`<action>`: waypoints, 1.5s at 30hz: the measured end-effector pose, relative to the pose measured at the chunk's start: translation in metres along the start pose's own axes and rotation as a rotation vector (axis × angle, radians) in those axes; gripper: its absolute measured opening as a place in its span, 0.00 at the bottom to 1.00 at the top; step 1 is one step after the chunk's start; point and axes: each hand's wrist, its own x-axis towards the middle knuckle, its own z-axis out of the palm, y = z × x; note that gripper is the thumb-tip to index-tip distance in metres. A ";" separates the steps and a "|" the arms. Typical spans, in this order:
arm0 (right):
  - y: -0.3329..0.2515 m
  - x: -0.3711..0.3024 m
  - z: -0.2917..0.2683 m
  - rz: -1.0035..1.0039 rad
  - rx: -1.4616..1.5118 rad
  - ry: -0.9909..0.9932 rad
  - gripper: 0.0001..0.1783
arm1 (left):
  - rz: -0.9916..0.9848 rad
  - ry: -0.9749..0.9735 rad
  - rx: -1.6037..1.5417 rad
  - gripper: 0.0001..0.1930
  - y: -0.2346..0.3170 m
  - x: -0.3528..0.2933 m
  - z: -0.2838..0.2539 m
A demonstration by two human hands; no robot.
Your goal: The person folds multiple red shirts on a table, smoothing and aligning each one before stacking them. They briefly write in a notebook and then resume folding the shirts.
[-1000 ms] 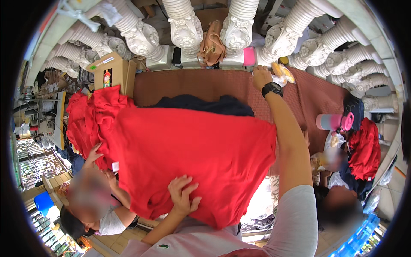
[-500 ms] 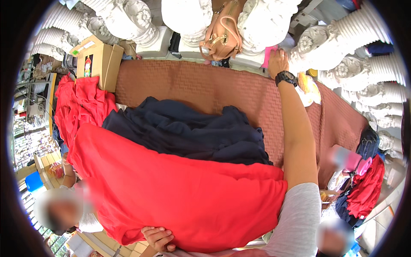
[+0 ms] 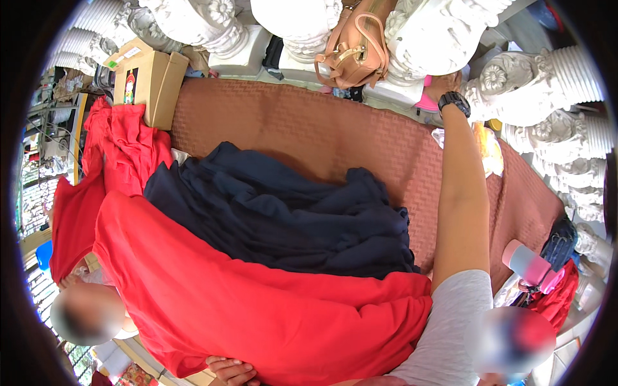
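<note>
A large red cloth (image 3: 270, 309) lies draped across the front of the table and down toward me. My left hand (image 3: 230, 371) is closed on its lower edge, fingers curled over the fabric. Behind it is a crumpled navy cloth (image 3: 277, 206). My right arm, with a black watch on the wrist, stretches to the table's far edge. There my right hand (image 3: 444, 83) is at a pink item (image 3: 427, 101) between white balusters; its fingers are too hidden to show whether they grip it.
A brown textured cover (image 3: 309, 122) lies on the table. A cardboard box (image 3: 151, 87) and a red garment pile (image 3: 129, 145) stand at left. Along the back are balusters (image 3: 431, 38) and a tan handbag (image 3: 360, 55). A pink-and-grey bottle (image 3: 531, 264) lies at right. People sit on both sides.
My right hand has reached farther in beside the pink item. The view has shifted slightly. At the left, another person's hand has lifted a piece of red fabric.
</note>
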 end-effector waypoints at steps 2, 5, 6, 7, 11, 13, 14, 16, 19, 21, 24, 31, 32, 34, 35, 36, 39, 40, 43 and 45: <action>0.009 0.002 0.014 0.044 0.229 0.117 0.36 | 0.006 -0.003 -0.007 0.10 0.002 -0.003 -0.001; -0.007 -0.008 0.007 0.137 0.328 0.348 0.21 | 0.004 -0.016 -0.019 0.09 0.000 -0.002 -0.003; -0.003 -0.015 0.007 0.173 0.429 0.305 0.20 | 0.009 -0.028 -0.024 0.09 0.001 -0.003 -0.005; -0.011 -0.030 -0.008 0.196 0.535 0.261 0.18 | -0.003 -0.039 -0.031 0.09 0.003 -0.003 -0.005; -0.006 -0.078 -0.039 0.243 0.646 0.490 0.17 | 0.232 0.576 0.054 0.14 -0.031 -0.027 0.054; 0.004 -0.107 -0.062 0.236 0.669 0.579 0.17 | 0.165 0.519 0.037 0.14 -0.024 -0.023 0.050; 0.010 -0.123 -0.078 0.302 0.786 0.514 0.18 | 0.174 0.453 0.010 0.10 -0.024 -0.022 0.045; 0.022 -0.154 -0.105 0.321 0.785 0.642 0.20 | 0.219 0.386 -0.019 0.07 -0.027 -0.021 0.037; 0.057 -0.202 -0.168 0.232 1.067 0.682 0.22 | 0.279 0.356 -0.100 0.06 -0.028 -0.016 0.028; 0.057 -0.236 -0.231 0.076 1.168 0.877 0.18 | 0.309 0.410 -0.159 0.07 -0.029 -0.012 0.030; 0.054 -0.296 -0.308 -0.106 1.497 0.818 0.18 | 0.267 0.350 -0.170 0.11 -0.020 0.002 0.017; -0.044 -0.460 -0.375 -0.415 1.730 0.231 0.22 | 0.385 0.262 -0.018 0.16 -0.009 -0.001 0.000; -0.056 -0.481 -0.373 -0.434 1.670 0.103 0.23 | 0.416 0.335 -0.121 0.17 -0.020 -0.005 0.007; -0.088 -0.510 -0.357 -0.382 1.691 0.021 0.22 | 0.448 0.499 -0.368 0.21 -0.024 -0.010 0.015; -0.102 -0.523 -0.348 -0.365 1.669 -0.014 0.22 | 0.481 0.580 -0.506 0.22 -0.026 -0.011 0.015; -0.113 -0.534 -0.338 -0.360 1.625 0.039 0.22 | 0.502 0.616 -0.589 0.24 -0.024 -0.013 0.013; -0.134 -0.548 -0.316 -0.349 1.495 0.122 0.22 | 0.591 0.506 -0.568 0.22 -0.021 -0.020 0.006; -0.135 -0.551 -0.312 -0.348 1.456 0.110 0.22 | 0.609 0.464 -0.519 0.21 -0.020 -0.022 0.004; -0.134 -0.561 -0.305 -0.284 1.141 0.467 0.23 | 0.587 0.362 -0.366 0.20 -0.017 -0.031 -0.002; -0.137 -0.575 -0.306 -0.146 0.781 0.969 0.26 | 0.548 0.362 -0.308 0.20 -0.011 -0.035 -0.011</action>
